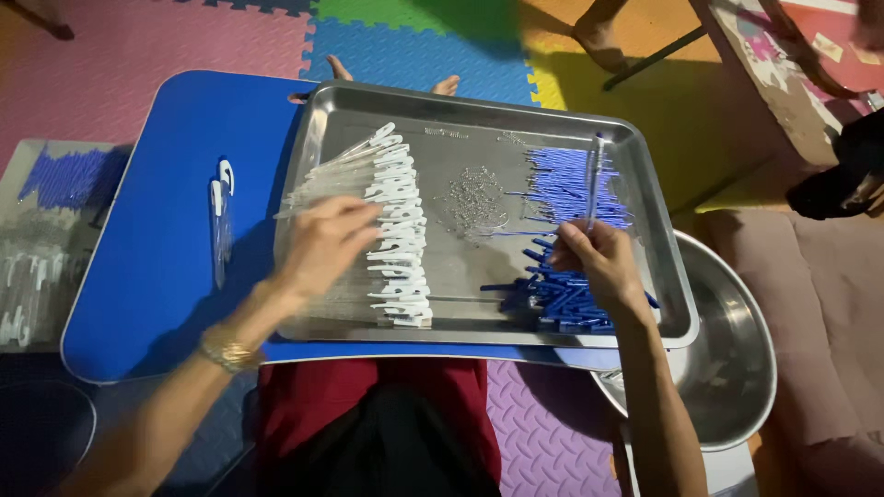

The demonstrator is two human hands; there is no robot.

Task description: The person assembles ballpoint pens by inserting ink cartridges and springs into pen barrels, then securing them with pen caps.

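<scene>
A steel tray [479, 115] lies on a blue lap table [175, 230]. In it are a row of clear pen barrels with white clips [401, 230] on the left, a heap of tiny metal springs [476, 198] in the middle, thin blue refills [564, 184] at the upper right and blue pen parts [557, 299] at the lower right. My left hand [322, 244] rests on the clear barrels, fingers curled over them. My right hand [599, 262] holds a clear pen barrel [594, 179] upright above the blue parts.
Two assembled pens [219, 216] lie on the blue table left of the tray. A second tray with pen parts [37, 239] sits at far left. A round steel bowl [737, 359] stands at lower right. Coloured foam mats cover the floor; my bare toes [442, 85] show beyond the tray.
</scene>
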